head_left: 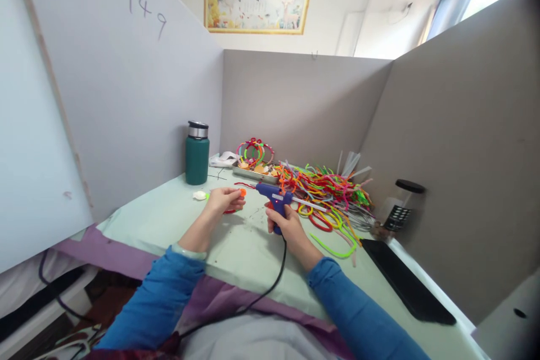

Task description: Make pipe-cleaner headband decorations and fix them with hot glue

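My right hand (289, 226) is wrapped round the handle of a blue hot glue gun (274, 193). A whitish glue stick (311, 204) sticks out of its back end, and its nozzle points left. My left hand (220, 202) pinches a small orange piece (243, 192) in front of the nozzle; its exact kind is too small to make out. Red pipe cleaner (243, 184) shows above the fingers, close to the gun's tip. Whether the nozzle touches anything is unclear. A small white and green piece (199, 196) lies just left of my left hand.
Behind the hands, a metal tray (255, 174) bears pipe-cleaner rings. Many coloured pipe cleaners (329, 183) are heaped at the right. A green bottle (197, 154) stands left; a clear jar (399, 208) and a black phone-like slab (407, 278) are right. The gun's cord (274, 281) crosses the table's front edge.
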